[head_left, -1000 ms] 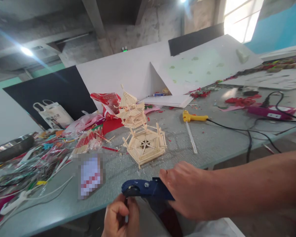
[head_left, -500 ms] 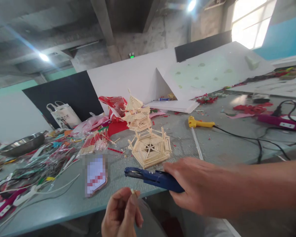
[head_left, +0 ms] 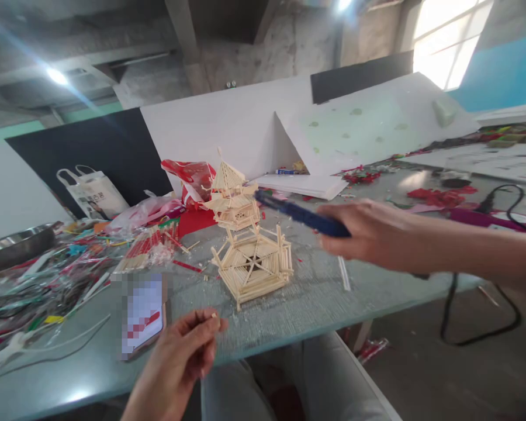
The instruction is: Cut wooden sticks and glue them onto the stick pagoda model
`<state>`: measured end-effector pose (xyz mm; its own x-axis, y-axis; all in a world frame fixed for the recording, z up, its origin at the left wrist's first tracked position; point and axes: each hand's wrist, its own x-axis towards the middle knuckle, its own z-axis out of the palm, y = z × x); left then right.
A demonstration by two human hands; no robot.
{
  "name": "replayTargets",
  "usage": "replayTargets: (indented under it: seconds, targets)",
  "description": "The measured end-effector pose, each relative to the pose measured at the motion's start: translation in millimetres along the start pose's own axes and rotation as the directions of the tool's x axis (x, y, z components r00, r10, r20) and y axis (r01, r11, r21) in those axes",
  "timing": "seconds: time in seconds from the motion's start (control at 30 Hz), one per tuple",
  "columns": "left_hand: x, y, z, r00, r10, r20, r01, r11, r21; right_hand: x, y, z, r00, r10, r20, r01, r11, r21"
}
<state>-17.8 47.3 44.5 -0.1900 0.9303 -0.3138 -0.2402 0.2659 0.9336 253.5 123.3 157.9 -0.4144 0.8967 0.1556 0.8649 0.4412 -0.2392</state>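
Observation:
My left hand (head_left: 179,348), closed in a pinch, holds a short pale wooden stick piece (head_left: 214,316) above the table's front edge. My right hand (head_left: 362,231) grips a dark blue cutter-like tool (head_left: 304,216), raised over the table and pointing left. Between the hands lies a hexagonal wooden stick base (head_left: 254,275) with short upright posts around its edge. Just behind it stands a tiered stick pagoda (head_left: 234,199) with a pointed roof. A clear glue stick (head_left: 344,273) lies on the table below my right hand.
A phone (head_left: 144,313) is left of the base. Plastic-wrapped materials (head_left: 83,272) and a metal bowl (head_left: 17,245) crowd the left. A red bag (head_left: 190,175) and white boards (head_left: 304,186) stand behind. A black cable (head_left: 445,333) hangs off the right front edge.
My right hand has lifted the blue tool up and away from the front edge. My left hand has shifted left with the stick piece. The yellow glue gun is now hidden.

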Motion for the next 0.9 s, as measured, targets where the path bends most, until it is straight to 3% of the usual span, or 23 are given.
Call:
replayTargets:
  seconds: [0.1, 0.23, 0.4, 0.7, 0.9]
  targets:
    - [19, 18, 4.8, 0.998, -0.068, -0.014, 0.069, 0.991, 0.111, 23, 22, -9, 0.995, 0.1, 0.004, -0.1, 0.994, 0.044]
    - [41, 21, 11.5, 0.989, -0.143, -0.029, 0.146, 0.977, 0.158, 47, 53, 2, 0.978, 0.19, 0.092, -0.198, 0.976, 0.093]
    - [56, 16, 15.8, 0.979, -0.182, -0.088, 0.197, 0.956, 0.217, 72, 83, 25, 0.973, 0.138, 0.187, -0.159, 0.982, 0.102]
    - [68, 19, 23.4, 0.952, -0.289, -0.099, 0.304, 0.875, 0.376, 131, 106, 49, 0.933, 0.215, 0.288, -0.232, 0.972, 0.026]
    - [71, 23, 28.3, 0.934, -0.347, -0.086, 0.353, 0.853, 0.385, 155, 106, 54, 0.914, 0.28, 0.294, -0.269, 0.96, -0.079]
